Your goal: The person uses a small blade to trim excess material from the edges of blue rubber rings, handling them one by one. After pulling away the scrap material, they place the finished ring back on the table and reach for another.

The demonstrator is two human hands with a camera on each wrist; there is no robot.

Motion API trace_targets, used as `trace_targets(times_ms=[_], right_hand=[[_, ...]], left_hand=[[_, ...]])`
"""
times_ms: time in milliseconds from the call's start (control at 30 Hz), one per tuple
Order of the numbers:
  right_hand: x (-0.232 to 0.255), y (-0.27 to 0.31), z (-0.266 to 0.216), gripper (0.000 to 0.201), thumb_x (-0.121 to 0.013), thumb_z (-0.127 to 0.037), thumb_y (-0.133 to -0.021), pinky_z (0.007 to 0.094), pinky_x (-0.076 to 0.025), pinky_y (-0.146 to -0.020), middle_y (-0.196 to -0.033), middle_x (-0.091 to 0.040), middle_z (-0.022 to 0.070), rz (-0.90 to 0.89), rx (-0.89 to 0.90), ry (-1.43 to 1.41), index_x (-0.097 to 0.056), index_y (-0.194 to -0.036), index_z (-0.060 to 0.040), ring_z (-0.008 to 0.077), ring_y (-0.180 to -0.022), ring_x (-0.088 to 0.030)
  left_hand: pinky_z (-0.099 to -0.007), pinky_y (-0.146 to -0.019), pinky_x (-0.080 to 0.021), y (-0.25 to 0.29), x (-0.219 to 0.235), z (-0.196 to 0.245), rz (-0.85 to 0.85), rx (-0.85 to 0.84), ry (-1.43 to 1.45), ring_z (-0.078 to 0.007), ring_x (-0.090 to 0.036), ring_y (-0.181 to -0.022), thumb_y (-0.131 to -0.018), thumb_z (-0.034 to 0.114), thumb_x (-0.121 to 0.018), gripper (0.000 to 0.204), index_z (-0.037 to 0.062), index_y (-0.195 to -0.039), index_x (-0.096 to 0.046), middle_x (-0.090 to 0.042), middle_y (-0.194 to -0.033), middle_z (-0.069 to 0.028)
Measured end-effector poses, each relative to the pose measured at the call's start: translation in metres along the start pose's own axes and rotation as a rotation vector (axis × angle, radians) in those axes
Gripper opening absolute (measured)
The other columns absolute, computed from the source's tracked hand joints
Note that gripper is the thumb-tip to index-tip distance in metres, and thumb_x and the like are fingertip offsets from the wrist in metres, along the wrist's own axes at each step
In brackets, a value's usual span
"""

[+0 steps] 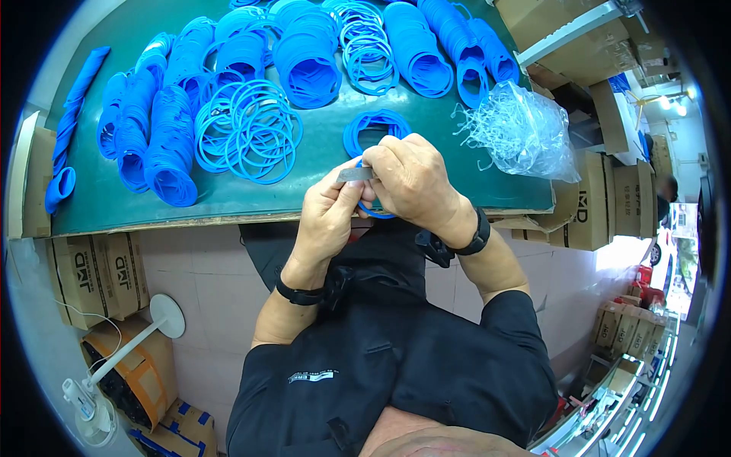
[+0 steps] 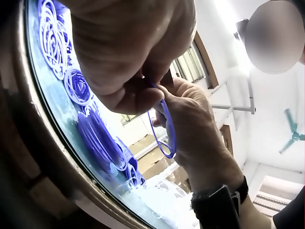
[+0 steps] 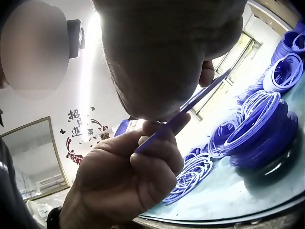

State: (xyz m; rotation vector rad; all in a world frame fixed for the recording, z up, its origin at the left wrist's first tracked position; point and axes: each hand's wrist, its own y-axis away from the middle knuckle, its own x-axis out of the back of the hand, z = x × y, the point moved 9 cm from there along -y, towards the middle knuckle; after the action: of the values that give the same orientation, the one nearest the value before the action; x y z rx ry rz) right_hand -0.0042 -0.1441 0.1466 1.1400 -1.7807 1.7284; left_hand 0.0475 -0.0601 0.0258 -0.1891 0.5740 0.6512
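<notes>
Grey strip (image 1: 355, 174) clear in head view only, ten o'clock on blue ring (image 1: 377, 215). Left fingers (image 1: 348, 193) pinch ring, right fingers (image 1: 383, 161) grip strip. Ring thin, round.

On the table (image 1: 324, 145) before me, a ring bundle (image 1: 350, 137) lay at twelve o'clock, loose rings (image 1: 253, 124) at eleven and a plastic bag of strips (image 1: 529, 131) at one; cartons (image 1: 590, 221) stood past its edge at two.

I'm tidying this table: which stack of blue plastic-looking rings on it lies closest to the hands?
The small round stack of blue plastic-looking rings, just beyond the person's right hand; the other blue stacks lie farther off.
</notes>
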Motion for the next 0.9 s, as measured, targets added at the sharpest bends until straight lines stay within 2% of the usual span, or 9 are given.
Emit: trace_targets(times_ms=[133, 333, 433, 500, 533, 633, 800, 867, 900], right_hand=[[-0.002, 0.008, 0.003, 0.018, -0.073, -0.011, -0.08, 0.0371, -0.04, -0.057, -0.073, -0.05, 0.0062, -0.021, -0.015, 0.01, -0.057, -0.088, -0.0082, 0.0242, -0.059, -0.051], [0.003, 0.012, 0.003, 0.019, -0.072, -0.005, -0.079, 0.0376, -0.039, -0.055, -0.072, -0.049, 0.0063, 0.026, -0.024, -0.021, -0.057, -0.09, -0.0082, 0.0242, -0.058, -0.051], [0.001, 0.013, -0.001, 0.019, -0.071, -0.004, -0.079, 0.0376, -0.04, -0.056, -0.073, -0.05, 0.0066, 0.011, -0.013, -0.037, -0.058, -0.09, -0.0084, 0.0238, -0.058, -0.052], [0.001, 0.017, 0.0, 0.02, -0.071, -0.002, -0.077, 0.0377, -0.04, -0.056, -0.074, -0.051, 0.0068, -0.002, -0.018, -0.044, -0.058, -0.091, -0.0084, 0.0242, -0.059, -0.052], [0.0, 0.019, -0.001, 0.021, -0.071, -0.001, -0.076, 0.0378, -0.041, -0.056, -0.075, -0.051, 0.0069, -0.019, -0.023, -0.058, -0.058, -0.091, -0.0084, 0.0246, -0.06, -0.053], [0.009, 0.023, -0.007, 0.025, -0.071, 0.001, -0.073, 0.0377, -0.042, -0.057, -0.077, -0.055, 0.0078, 0.011, -0.013, -0.13, -0.059, -0.093, -0.0079, 0.0268, -0.062, -0.055], [0.03, 0.049, 0.007, 0.03, -0.071, 0.005, -0.07, 0.0368, -0.043, -0.058, -0.08, -0.057, 0.0096, -0.017, -0.108, -0.349, -0.059, -0.095, -0.0063, 0.0298, -0.064, -0.055], [0.041, 0.065, 0.023, 0.028, -0.07, 0.007, -0.073, 0.0359, -0.042, -0.057, -0.08, -0.056, 0.0106, -0.001, -0.261, -0.543, -0.059, -0.095, -0.0049, 0.0299, -0.063, -0.055], [0.049, 0.072, 0.029, 0.02, -0.068, 0.008, -0.082, 0.0328, -0.04, -0.055, -0.08, -0.056, 0.0091, 0.028, -0.325, -0.577, -0.059, -0.095, -0.0039, 0.0239, -0.062, -0.053]], left_hand=[[-0.0207, -0.071, -0.052, -0.001, 0.004, -0.001, 0.025, 0.022, 0.028, -0.0063, -0.061, -0.081, -0.112, 0.017, -0.054, 0.032, -0.0026, -0.136, -0.062, -0.066, -0.096, -0.0022], [-0.0223, -0.065, -0.05, -0.006, 0.002, -0.013, 0.008, 0.098, 0.299, -0.0079, -0.059, -0.074, -0.11, 0.018, -0.057, 0.021, 0.0, -0.118, -0.065, -0.066, -0.091, -0.0032], [-0.0246, -0.062, -0.048, -0.011, 0.005, -0.012, 0.063, 0.122, 0.314, -0.0106, -0.061, -0.074, -0.109, 0.018, -0.057, 0.019, 0.0011, -0.111, -0.065, -0.064, -0.085, -0.0047], [-0.0247, -0.06, -0.047, -0.01, 0.015, -0.011, 0.22, 0.167, 0.242, -0.0098, -0.058, -0.069, -0.107, 0.017, -0.059, 0.017, 0.0019, -0.107, -0.065, -0.062, -0.079, -0.0028], [-0.0247, -0.06, -0.047, -0.01, 0.018, -0.012, 0.222, 0.168, 0.241, -0.0098, -0.058, -0.069, -0.107, 0.017, -0.059, 0.017, 0.0019, -0.107, -0.065, -0.062, -0.079, -0.0028], [-0.0248, -0.057, -0.045, -0.014, 0.047, 0.004, 0.371, -0.067, 0.044, -0.0101, -0.055, -0.065, -0.107, 0.017, -0.059, 0.015, 0.0029, -0.105, -0.065, -0.062, -0.078, -0.0015], [-0.0247, -0.054, -0.04, -0.013, 0.085, 0.026, 0.504, -0.162, 0.104, -0.0088, -0.05, -0.064, -0.108, 0.023, -0.06, 0.017, 0.0068, -0.107, -0.063, -0.057, -0.075, 0.0008], [-0.0244, -0.054, -0.039, -0.012, 0.099, 0.033, 0.543, -0.204, 0.109, -0.0086, -0.048, -0.064, -0.109, 0.024, -0.06, 0.017, 0.0077, -0.107, -0.063, -0.056, -0.076, 0.0011], [-0.0244, -0.053, -0.039, -0.011, 0.101, 0.036, 0.584, -0.208, 0.118, -0.0088, -0.048, -0.061, -0.109, 0.025, -0.061, 0.019, 0.0065, -0.106, -0.062, -0.056, -0.073, 0.0005]])
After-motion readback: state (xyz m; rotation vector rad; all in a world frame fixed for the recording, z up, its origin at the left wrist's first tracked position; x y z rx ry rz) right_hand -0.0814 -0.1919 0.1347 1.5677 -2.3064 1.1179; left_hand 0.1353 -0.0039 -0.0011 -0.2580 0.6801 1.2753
